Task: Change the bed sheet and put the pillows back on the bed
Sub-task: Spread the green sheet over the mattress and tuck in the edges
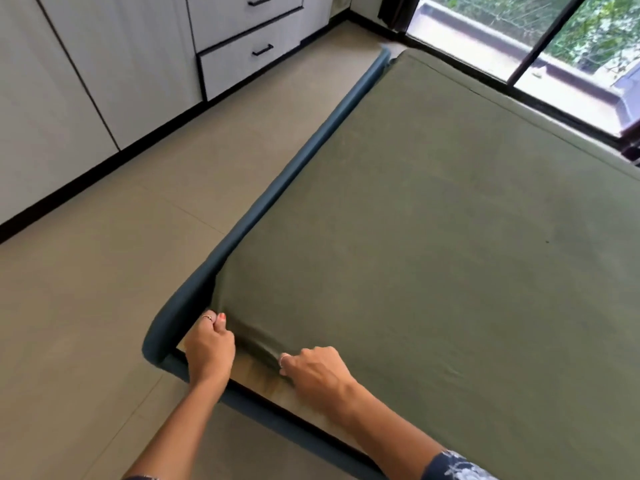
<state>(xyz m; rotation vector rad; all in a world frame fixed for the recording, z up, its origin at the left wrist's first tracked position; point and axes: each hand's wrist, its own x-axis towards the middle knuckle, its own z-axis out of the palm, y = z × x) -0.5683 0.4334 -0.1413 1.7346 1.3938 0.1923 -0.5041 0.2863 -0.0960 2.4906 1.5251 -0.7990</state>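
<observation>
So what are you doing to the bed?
A person is working on the green bed sheet at the near corner of the bed. The left hand and the right hand both grip the sheet's bunched corner, where it meets the blue bed frame. The rest of the sheet lies flat and smooth across the mattress. No pillows are in view, so that part isn't done yet as far as the picture shows.

Bright daylight from window (pixel 540 46), wide-angle edge distortion
</observation>
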